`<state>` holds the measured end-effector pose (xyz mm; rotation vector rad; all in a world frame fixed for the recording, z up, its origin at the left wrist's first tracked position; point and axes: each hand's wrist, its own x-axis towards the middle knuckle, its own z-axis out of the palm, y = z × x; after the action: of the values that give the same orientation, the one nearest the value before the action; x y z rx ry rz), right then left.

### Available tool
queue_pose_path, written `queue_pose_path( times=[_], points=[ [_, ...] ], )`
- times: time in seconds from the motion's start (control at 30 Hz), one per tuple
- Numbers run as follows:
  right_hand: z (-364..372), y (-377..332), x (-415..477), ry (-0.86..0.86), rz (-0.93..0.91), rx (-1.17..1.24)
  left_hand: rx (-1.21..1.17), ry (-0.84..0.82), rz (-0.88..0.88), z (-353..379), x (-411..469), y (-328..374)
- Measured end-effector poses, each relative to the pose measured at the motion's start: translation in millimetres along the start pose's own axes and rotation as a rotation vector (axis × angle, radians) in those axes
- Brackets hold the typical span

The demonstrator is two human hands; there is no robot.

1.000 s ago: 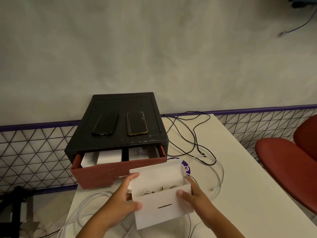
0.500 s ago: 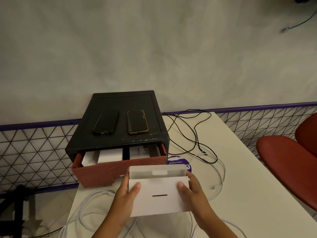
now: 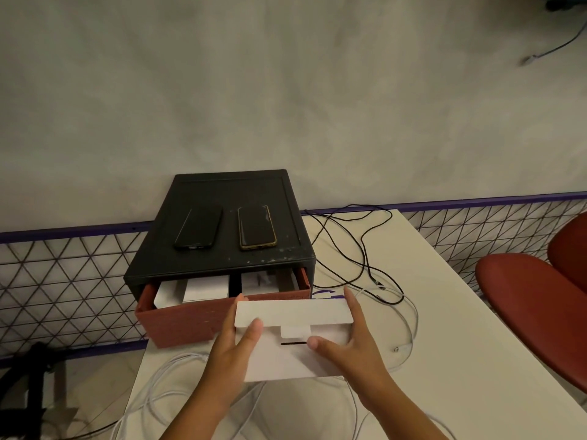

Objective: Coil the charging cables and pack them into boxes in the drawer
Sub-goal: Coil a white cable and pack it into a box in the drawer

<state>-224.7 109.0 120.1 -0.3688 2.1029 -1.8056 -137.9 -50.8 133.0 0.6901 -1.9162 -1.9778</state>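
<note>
White box (image 3: 292, 354) held between the left hand (image 3: 233, 354) and right hand (image 3: 346, 347), lid flap folded down, tab sitting just above the front slot. Just beyond it, the red drawer (image 3: 190, 315) stands pulled out, white boxes (image 3: 206, 289) inside. White cables (image 3: 165, 385) sprawl uncoiled on the near worktop (image 3: 460, 360), black cable (image 3: 365, 249) far right.

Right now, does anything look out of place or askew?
On the white box, the tab rests above its slot, not tucked in. Loose white cables lie uncoiled on the table, some trailing past its left edge.
</note>
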Motion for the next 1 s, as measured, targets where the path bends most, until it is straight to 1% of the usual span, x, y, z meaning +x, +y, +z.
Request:
queue_pose_path(
  times=[0.13, 0.37, 0.67, 1.0],
  points=[
    [0.2, -7.3, 2.2, 0.112, -0.084, -0.07, 0.048, 0.006, 0.025, 2.6, -0.4, 6.5],
    [-0.5, -14.5, 2.0, 0.175, -0.124, -0.17, 0.111, 0.01, 0.035, 5.6, -1.2, 16.4],
    [-3.2, -17.8, 2.4, 0.163, -0.147, -0.284, 0.123, 0.046, 0.027, 9.1, 0.2, 15.1],
    [-4.1, -14.1, 5.6, 0.109, -0.185, -0.327, 0.114, 0.08, 0.073, 9.5, -0.2, 13.1]
  ],
)
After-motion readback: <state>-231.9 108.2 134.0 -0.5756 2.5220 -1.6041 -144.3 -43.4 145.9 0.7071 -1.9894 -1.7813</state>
